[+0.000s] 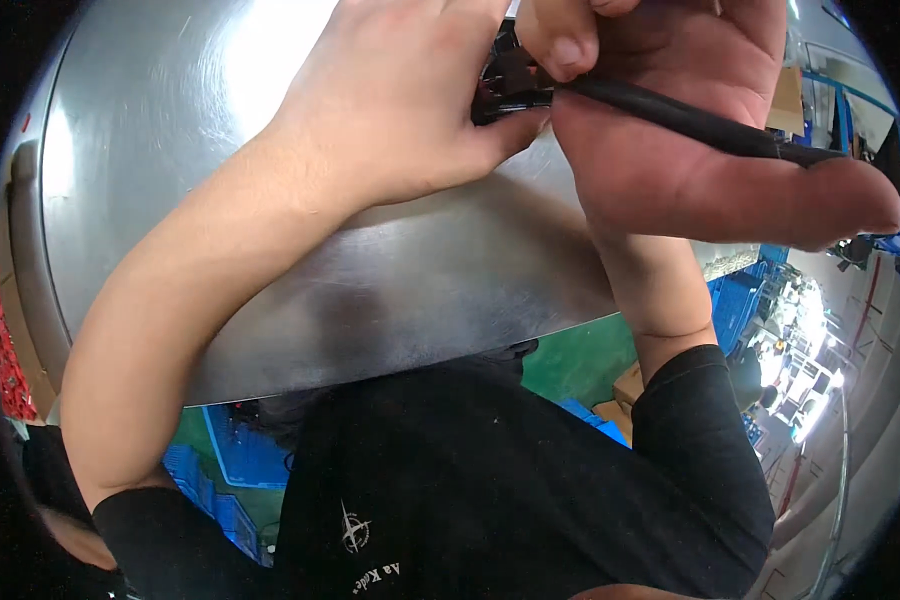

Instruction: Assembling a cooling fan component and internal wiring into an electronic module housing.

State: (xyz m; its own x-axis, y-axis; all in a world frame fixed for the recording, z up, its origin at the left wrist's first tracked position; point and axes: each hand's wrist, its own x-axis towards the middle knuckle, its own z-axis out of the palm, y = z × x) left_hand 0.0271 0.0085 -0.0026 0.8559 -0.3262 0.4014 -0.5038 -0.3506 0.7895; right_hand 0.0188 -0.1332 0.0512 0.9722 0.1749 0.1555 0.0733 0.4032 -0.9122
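Observation:
My left hand [400,90] reaches over the metal table with its back toward me. Its fingers are closed around a glossy black part [515,103], most of which they hide. Right beside it, my right hand [670,185] is turned palm up with curled fingers. Across that palm lies a thin black rod or cable [690,122], running from the glossy part toward the thumb. The thumb stretches out to the right along the rod's far end. Whether rod and glossy part are joined is hidden between the hands.
Under my hands is a shiny metal tabletop [410,290] with a raised left edge. Blue plastic crates [235,450] and cardboard boxes [630,385] sit on the green floor below. Red material [10,350] shows at far left, and a blue frame [840,85] stands at right.

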